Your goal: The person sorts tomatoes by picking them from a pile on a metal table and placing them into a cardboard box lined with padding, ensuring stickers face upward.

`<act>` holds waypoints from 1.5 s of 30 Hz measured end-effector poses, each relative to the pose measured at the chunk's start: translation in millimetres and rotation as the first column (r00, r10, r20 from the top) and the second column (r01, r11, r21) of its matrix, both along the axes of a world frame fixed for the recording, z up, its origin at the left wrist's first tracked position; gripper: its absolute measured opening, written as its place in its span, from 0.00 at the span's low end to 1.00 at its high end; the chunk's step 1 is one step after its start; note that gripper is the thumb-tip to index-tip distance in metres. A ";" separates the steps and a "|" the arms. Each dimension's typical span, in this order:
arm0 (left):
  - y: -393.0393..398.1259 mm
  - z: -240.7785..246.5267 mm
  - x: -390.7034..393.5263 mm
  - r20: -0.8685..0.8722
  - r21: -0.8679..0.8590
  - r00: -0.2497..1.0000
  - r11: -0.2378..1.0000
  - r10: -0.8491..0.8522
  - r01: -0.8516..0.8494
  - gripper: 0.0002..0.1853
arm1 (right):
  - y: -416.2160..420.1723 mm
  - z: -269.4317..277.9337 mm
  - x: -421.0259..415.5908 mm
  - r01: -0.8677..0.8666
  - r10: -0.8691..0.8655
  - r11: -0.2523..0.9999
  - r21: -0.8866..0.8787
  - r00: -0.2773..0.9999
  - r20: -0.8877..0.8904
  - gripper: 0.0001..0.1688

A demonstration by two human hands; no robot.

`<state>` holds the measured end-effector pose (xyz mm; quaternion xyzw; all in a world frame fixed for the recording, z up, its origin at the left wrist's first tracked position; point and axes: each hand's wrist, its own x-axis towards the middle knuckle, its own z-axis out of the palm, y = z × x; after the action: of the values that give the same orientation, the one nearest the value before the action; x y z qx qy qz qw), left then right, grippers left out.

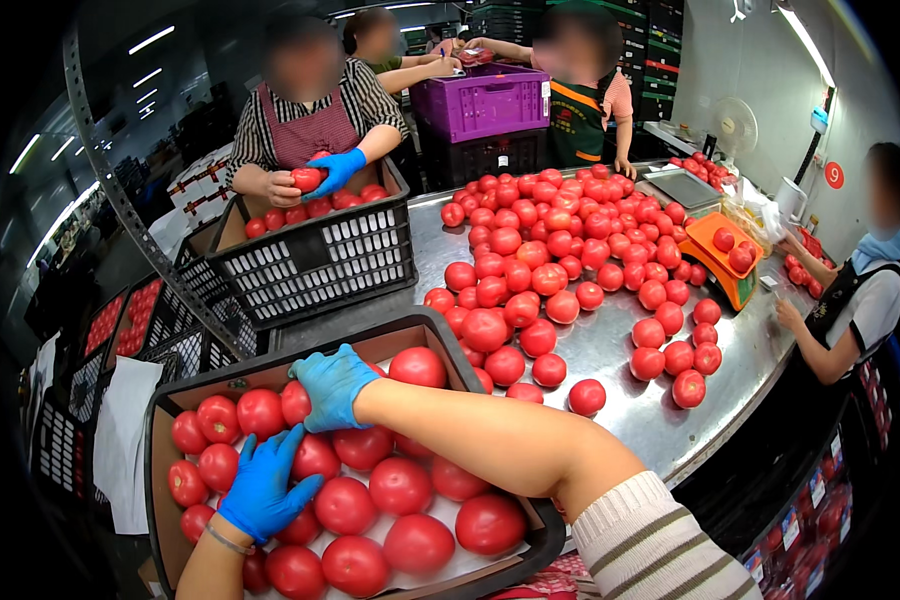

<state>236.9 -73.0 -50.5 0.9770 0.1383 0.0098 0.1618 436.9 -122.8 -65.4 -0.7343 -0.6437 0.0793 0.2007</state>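
Note:
A black plastic crate [544, 525] with brown cardboard lining its sides stands before me, tilted in view. Large red tomatoes [401, 486] lie in it on a white sheet. My right hand [334, 386], in a light blue glove, reaches across to the crate's far side. Its fingers and thumb curl around a tomato [295, 403] among the others. Just below it, my left hand [266, 484], in a darker blue glove, rests palm down over the tomatoes. Its fingers are spread, with a tomato [316, 457] beside the thumb and forefinger; what lies under the palm is hidden.
A metal table [622, 420] holds a large heap of tomatoes [547, 225] and an orange scale [720, 259]. Across from me, a person [307, 124] handles tomatoes over another black crate [315, 262]. A perforated metal post [131, 202] rises at left. More people work behind and at right.

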 end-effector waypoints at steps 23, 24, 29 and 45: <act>0.5 -1.1 0.3 0.019 -0.006 1.000 1.000 0.004 -0.004 0.39 | 1.8 -16.1 -8.1 0.014 -0.018 0.997 0.076 0.998 0.054 0.36; 0.3 -0.7 0.1 0.020 -0.007 1.000 1.000 0.004 -0.004 0.39 | 1.5 -15.1 -8.7 0.015 -0.019 0.997 0.073 0.998 0.051 0.36; 0.0 -0.8 0.0 0.019 -0.004 1.000 1.000 0.010 -0.010 0.39 | 2.6 -14.8 -8.9 0.019 -0.022 0.998 0.053 0.998 0.053 0.39; 28.9 1.7 -8.1 0.438 -0.464 0.784 0.858 0.439 -0.221 0.20 | 4.8 3.6 -20.6 0.109 0.001 0.876 0.470 0.974 -0.229 0.33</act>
<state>228.8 -44.2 -48.8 0.8430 0.2595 0.2798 0.3792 416.3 -117.9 -61.8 -0.6661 -0.5958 -0.0067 0.4487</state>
